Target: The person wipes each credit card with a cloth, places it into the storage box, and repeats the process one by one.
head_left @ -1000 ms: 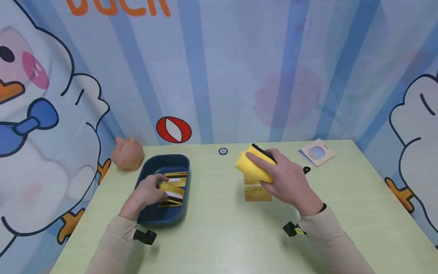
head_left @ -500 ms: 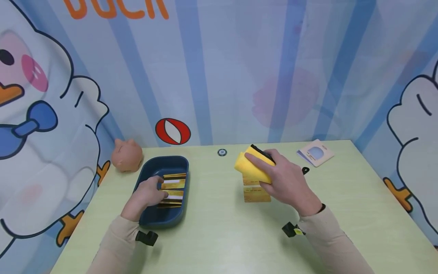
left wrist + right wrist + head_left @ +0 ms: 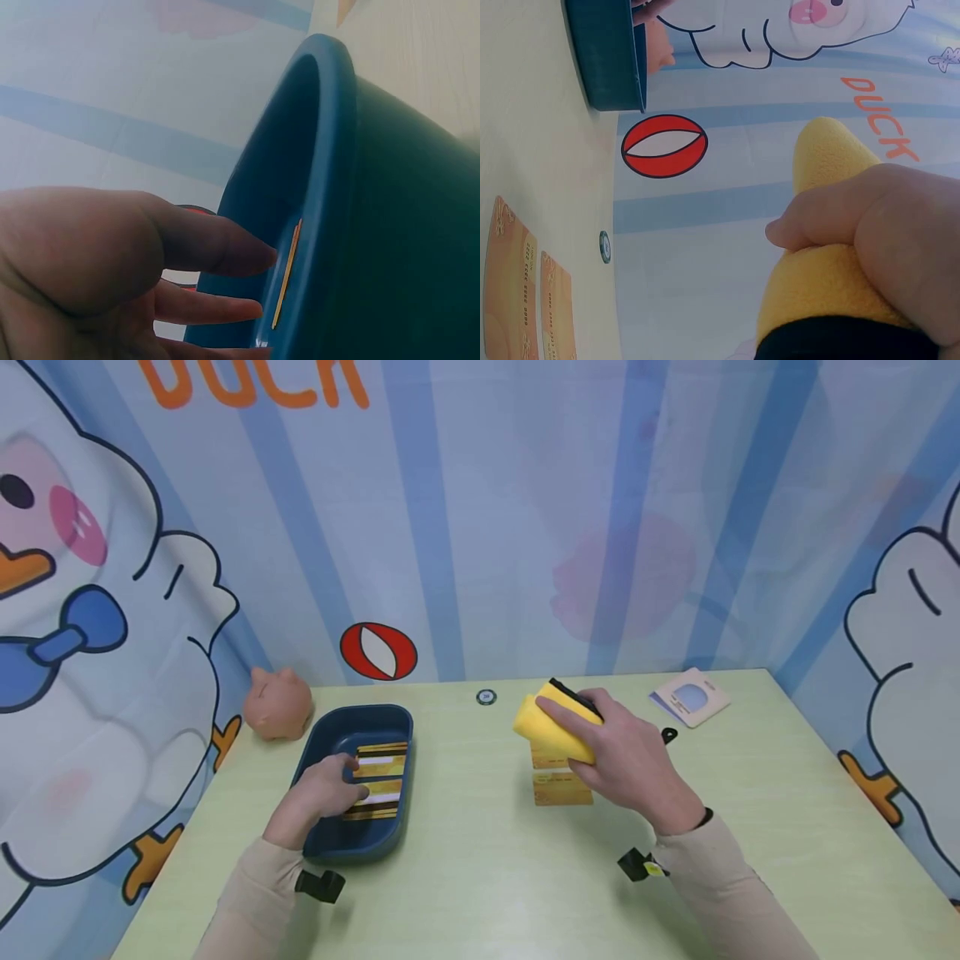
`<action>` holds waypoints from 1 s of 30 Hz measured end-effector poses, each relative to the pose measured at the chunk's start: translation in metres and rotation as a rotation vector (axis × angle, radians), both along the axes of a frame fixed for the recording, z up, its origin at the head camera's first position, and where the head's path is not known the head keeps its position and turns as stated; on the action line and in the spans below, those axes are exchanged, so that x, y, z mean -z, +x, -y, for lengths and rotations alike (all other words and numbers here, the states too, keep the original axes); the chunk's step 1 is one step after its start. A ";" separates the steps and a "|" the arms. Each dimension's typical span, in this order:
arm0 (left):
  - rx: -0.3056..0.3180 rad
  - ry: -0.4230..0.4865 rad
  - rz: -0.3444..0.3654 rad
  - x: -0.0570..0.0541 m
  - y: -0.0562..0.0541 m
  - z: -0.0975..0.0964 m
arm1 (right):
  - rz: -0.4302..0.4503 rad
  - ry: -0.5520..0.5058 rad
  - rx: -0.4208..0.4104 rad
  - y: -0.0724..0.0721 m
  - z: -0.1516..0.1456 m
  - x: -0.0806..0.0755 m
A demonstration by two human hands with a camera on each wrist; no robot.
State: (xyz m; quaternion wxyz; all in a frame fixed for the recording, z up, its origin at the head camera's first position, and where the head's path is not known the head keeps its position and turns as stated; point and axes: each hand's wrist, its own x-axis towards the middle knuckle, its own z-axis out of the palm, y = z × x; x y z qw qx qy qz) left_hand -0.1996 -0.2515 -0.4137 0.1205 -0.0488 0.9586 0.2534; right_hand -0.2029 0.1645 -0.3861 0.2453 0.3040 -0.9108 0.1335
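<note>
My left hand (image 3: 324, 789) hovers over a dark blue bin (image 3: 360, 847), thumb and fingers apart, close to gold bank cards (image 3: 378, 766) laid in two overlapping rows. In the left wrist view the fingers (image 3: 225, 251) reach past the bin's rim (image 3: 330, 142) with nothing between them. A folded yellow cloth (image 3: 543, 727) with a black edge is gripped in my right hand (image 3: 633, 760), raised above the table. Below it lie two gold cards (image 3: 562, 789), the farther one partly hidden by the cloth.
A pink piggy bank (image 3: 277, 704) stands behind the bin at the left. A small round chip (image 3: 487, 697) lies near the table's back edge. A pale booklet (image 3: 693, 697) is at the back right. A black loop (image 3: 669, 735) shows beside my right hand.
My left hand has lowered a gold card onto the near row in the bin and let go of it. The right hand keeps its hold on the cloth, almost still.
</note>
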 end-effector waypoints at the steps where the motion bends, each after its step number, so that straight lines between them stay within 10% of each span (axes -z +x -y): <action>1: -0.003 0.007 0.001 0.001 0.000 0.001 | 0.002 0.000 0.000 0.000 0.000 0.000; 12: 0.039 0.092 -0.067 -0.007 0.004 -0.003 | 0.000 0.006 0.012 0.001 -0.001 -0.001; 24: 0.197 0.406 -0.472 -0.021 0.007 -0.064 | 0.003 0.005 0.014 0.001 -0.004 0.001; 30: 0.331 0.448 -0.556 -0.026 0.003 -0.104 | -0.018 -0.011 0.006 -0.001 -0.004 -0.003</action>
